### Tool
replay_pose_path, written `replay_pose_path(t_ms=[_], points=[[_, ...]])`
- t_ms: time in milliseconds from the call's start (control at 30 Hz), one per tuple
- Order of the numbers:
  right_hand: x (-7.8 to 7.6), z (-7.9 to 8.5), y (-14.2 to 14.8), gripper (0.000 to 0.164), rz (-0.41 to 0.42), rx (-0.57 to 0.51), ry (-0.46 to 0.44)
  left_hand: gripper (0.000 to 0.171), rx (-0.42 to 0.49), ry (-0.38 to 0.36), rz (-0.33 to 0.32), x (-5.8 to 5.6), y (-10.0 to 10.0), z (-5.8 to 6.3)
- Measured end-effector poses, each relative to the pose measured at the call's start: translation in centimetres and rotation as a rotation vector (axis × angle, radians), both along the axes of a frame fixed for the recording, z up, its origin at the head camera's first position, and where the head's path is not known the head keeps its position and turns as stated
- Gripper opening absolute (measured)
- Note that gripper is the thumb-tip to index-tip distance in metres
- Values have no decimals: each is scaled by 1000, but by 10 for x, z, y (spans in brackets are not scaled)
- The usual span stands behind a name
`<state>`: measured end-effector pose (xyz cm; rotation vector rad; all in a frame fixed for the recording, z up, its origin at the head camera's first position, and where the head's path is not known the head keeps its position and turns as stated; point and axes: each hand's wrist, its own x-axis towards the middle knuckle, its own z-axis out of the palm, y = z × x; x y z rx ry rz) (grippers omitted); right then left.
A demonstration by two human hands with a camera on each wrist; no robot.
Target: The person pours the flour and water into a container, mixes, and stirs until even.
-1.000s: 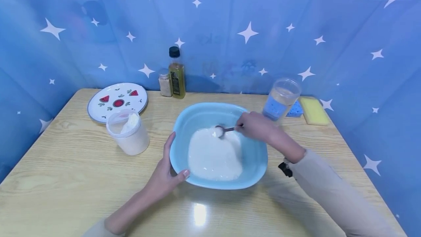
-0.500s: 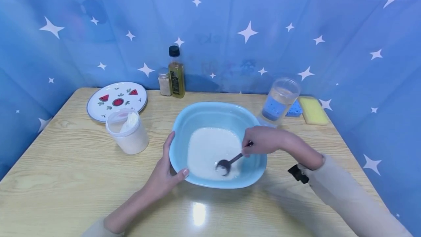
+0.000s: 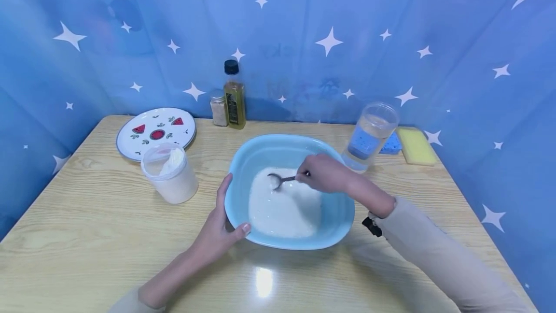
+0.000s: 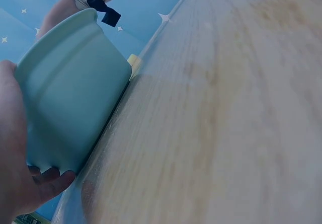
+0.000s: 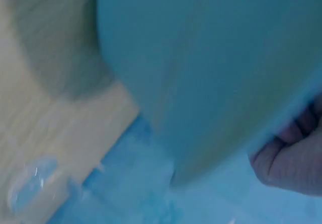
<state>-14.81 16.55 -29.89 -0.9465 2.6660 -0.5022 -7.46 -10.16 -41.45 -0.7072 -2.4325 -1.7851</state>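
A light blue plastic basin (image 3: 336, 216) sits mid-table with milky white liquid (image 3: 282, 214) in its bottom. My left hand (image 3: 217, 228) grips its left side, thumb at the front rim. In the left wrist view, fingers of that hand (image 4: 15, 168) press low against the basin's outer wall (image 4: 75, 93). Over the basin, my right hand (image 3: 323, 173) holds a dark spoon (image 3: 287, 178) by its handle; the bowl of the spoon is at the liquid's far left part. The right wrist view is blurred, with the curled right hand (image 5: 297, 158) partly behind the basin wall (image 5: 201, 68).
An uncovered tub of white powder (image 3: 173, 182) stands left, before a watermelon-patterned plate (image 3: 130, 146). At the back are a small shaker jar (image 3: 219, 112) and an oil bottle (image 3: 235, 105). A clear cup of water (image 3: 362, 151), a blue sponge (image 3: 392, 145) and a yellow sponge (image 3: 416, 146) stand right.
The spoon has swept through the liquid from the far side to the near side, then back to the far left, the right hand moving with it. The left hand and basin keep their place.
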Motion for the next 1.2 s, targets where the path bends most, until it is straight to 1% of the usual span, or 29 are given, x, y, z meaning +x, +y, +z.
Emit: replay_pose_path(t_ms=[67, 133, 200, 233, 267, 333, 400, 467, 567, 600, 700, 767, 833, 900, 967, 1000, 1100, 1200], points=[[6, 1, -5, 23, 63, -5, -48, 101, -2, 8, -3, 0, 0, 0], [13, 7, -5, 22, 108, 36, -130, 101, -3, 10, -2, 0, 0, 0], [20, 18, -2, 24, 122, 106, -206, 101, -4, 5, -2, 0, 0, 0], [23, 23, 0, 26, 118, 143, -227, 101, -4, 0, -1, 0, 0, 1], [25, 29, 3, 28, 109, 176, -228, 100, -5, -6, 2, 0, 0, 1], [28, 38, 8, 33, 60, 228, -192, 100, -5, -15, 5, 0, 0, 1], [29, 43, 13, 35, -16, 266, -96, 100, -7, -16, 7, 1, 0, 1], [27, 42, 18, 38, -93, 272, -7, 100, -8, -14, 8, 0, 0, 1], [18, 35, 25, 36, -188, 254, 81, 100, -12, -12, 8, 0, 0, 1], [14, 31, 25, 36, -207, 235, 88, 100, -13, -10, 10, 0, -1, 0], [1, 18, 20, 34, -215, 177, 95, 100, -22, -11, 24, 1, -1, 0], [-5, 9, 11, 32, -187, 122, 80, 100, -25, -6, 30, 1, -1, 0], [-8, 1, 2, 30, -128, 56, 67, 99, -26, -3, 28, 2, -1, 0], [-5, -5, -8, 25, -65, -3, 40, 99, -25, 3, 23, 2, -1, 0], [0, -9, -15, 21, -4, -34, 0, 100, -19, 13, 15, 2, -1, 1], [4, -9, -16, 19, 27, -42, -22, 100, -15, 17, 12, 1, -1, 1], [16, -4, -13, 19, 79, -17, -152, 100, -9, 29, 6, 0, -1, 1], [22, 6, 1, 24, 123, 24, -257, 100, -8, 28, 6, 0, 0, 1]])
